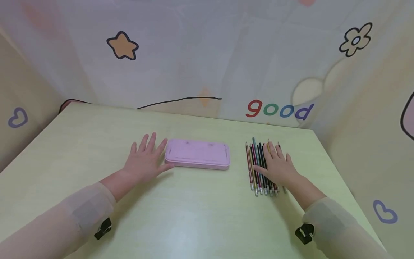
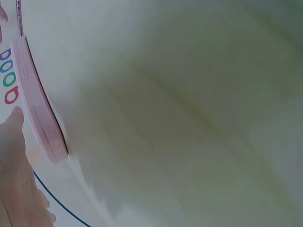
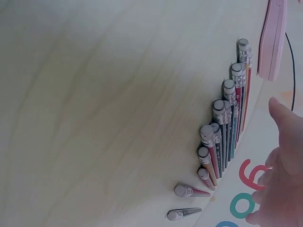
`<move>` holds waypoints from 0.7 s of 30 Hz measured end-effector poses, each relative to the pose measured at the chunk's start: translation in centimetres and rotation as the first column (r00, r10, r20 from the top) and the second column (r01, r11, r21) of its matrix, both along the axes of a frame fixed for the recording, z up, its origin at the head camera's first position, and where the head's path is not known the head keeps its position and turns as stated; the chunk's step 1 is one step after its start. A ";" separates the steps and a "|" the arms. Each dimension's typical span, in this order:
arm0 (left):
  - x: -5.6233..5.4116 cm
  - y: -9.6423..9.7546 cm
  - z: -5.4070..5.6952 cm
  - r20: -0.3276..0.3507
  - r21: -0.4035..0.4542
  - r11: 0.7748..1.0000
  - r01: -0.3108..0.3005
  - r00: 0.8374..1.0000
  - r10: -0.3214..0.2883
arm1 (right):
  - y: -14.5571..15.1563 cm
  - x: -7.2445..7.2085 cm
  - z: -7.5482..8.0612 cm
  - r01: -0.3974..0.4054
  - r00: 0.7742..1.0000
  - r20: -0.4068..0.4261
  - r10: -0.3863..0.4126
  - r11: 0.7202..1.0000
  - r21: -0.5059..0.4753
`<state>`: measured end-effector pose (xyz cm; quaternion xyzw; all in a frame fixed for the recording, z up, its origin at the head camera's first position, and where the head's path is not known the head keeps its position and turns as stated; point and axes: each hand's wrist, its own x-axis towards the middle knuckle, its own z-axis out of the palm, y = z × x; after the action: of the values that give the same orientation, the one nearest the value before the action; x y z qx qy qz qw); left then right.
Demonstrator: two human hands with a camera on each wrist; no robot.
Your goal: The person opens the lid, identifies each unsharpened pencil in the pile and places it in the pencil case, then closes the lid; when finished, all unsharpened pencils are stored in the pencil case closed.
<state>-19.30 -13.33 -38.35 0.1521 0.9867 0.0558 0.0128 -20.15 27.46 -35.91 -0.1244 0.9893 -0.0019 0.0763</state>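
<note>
A pink pencil case (image 1: 197, 154), its lid closed, lies flat on the pale wooden table (image 1: 194, 208). My left hand (image 1: 144, 158) is spread with straight fingers at the left end of the case; whether it touches the case I cannot tell. To the right lies a bunch of pencils (image 1: 255, 169) in several colours, roughly side by side, their eraser ends (image 3: 218, 106) toward me. Over the right part of the bunch my right hand (image 1: 279, 165) is spread, fingers straight, and hides some of the pencils. Neither hand grips anything.
A printed cloth backdrop (image 1: 194, 54) rises behind the table and along both sides, with a star, a flower and the word "good" (image 1: 279, 110) on it. The table's right edge (image 1: 347, 187) runs near my right forearm.
</note>
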 end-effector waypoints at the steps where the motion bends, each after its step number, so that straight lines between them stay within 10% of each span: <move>1: 0.0 0.0 0.0 -0.006 -0.002 1.000 0.000 1.000 0.000 | 0.0 0.0 0.0 -0.004 1.000 -0.004 0.004 1.000 -0.004; 21: -0.6 -0.2 -0.1 0.039 0.038 0.995 0.097 0.994 -0.098 | -2.4 -1.4 -0.2 -0.124 0.992 -0.010 0.124 0.977 -0.173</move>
<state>-19.89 -13.57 -38.41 0.1991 0.9765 0.0761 0.0330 -21.54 25.07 -36.16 -0.1919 0.9757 -0.0832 0.0655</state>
